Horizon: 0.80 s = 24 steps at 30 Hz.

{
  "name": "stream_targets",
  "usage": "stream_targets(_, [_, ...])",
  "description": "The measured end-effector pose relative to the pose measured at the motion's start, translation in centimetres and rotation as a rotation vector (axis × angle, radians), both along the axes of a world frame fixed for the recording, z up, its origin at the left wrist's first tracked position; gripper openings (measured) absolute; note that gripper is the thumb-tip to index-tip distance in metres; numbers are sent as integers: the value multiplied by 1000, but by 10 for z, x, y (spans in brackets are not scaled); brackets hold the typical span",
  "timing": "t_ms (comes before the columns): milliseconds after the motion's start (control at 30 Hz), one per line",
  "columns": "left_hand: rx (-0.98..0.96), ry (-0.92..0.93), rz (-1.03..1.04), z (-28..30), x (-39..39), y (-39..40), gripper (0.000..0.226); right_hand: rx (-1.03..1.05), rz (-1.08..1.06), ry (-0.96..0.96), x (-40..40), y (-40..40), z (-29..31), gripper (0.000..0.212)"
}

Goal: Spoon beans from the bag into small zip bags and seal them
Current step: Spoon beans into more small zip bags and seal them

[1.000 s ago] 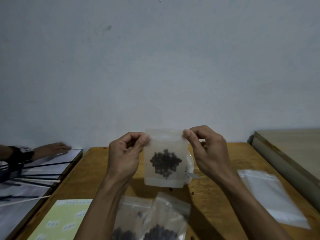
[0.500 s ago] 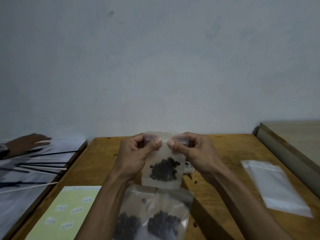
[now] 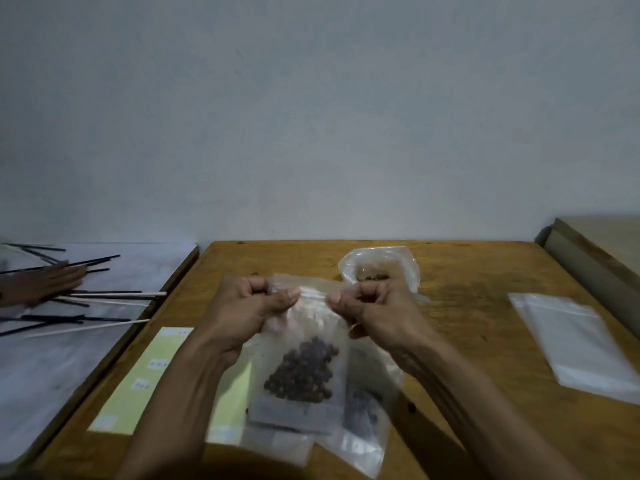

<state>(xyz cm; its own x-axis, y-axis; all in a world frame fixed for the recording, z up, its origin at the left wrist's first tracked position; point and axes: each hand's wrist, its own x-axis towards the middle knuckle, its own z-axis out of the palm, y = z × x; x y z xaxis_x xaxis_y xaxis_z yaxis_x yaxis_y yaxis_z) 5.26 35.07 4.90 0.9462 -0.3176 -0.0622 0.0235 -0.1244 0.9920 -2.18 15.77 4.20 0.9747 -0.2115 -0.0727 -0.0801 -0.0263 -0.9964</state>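
above the tabletop [image 3: 485, 306], left hand [image 3: 242, 310] and right hand [image 3: 374, 306] pinch the zip strip of a bean-filled zip bag [image 3: 301, 362]; any gap missed along the strip could likely let beans spill.

Both hands, left hand [image 3: 247, 306] and right hand [image 3: 372, 303], have dropped the zip bag [image 3: 301, 362] lower in frame; thumbs now close at its top centre; bean bag [image 3: 379, 266] newly visible behind.

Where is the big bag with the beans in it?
In the head view, the big bean bag sits on the wooden table, far side of centre, just behind the right hand.
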Motion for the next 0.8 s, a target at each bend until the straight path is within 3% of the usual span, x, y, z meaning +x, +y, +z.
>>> stream_targets(67, [129, 57, 4, -13, 3, 12, 30, -103, 6, 56, 2, 12, -17, 16])
stream_targets(133, [279, 56, 3, -26, 7, 21, 21, -293, -28, 72, 6, 22, -35, 18])
stream_targets(267, [557, -105, 78, -51, 15, 21, 31, -774, -128, 46, 15, 36, -60, 18])
stream_targets(333, [635, -182, 126, -56, 16, 16, 36, -918, -146, 23, 16, 38, -65, 32])
stream_targets(400, [680, -238, 156, -57, 15, 11, 53, -935, -132, 1, 15, 36, -65, 45])
stream_targets(467, [680, -298, 191, -53, 12, 4, 61, -890, -156, -70, 10, 32, -62, 45])
stream_targets(667, [477, -518, 154, -22, -3, -47, 39, -768, -325, -231, -10, -5, -36, 28])
stream_targets(800, [343, -594, 67, -1, -20, -110, 25, -712, -479, -209, -29, -55, -16, 20])
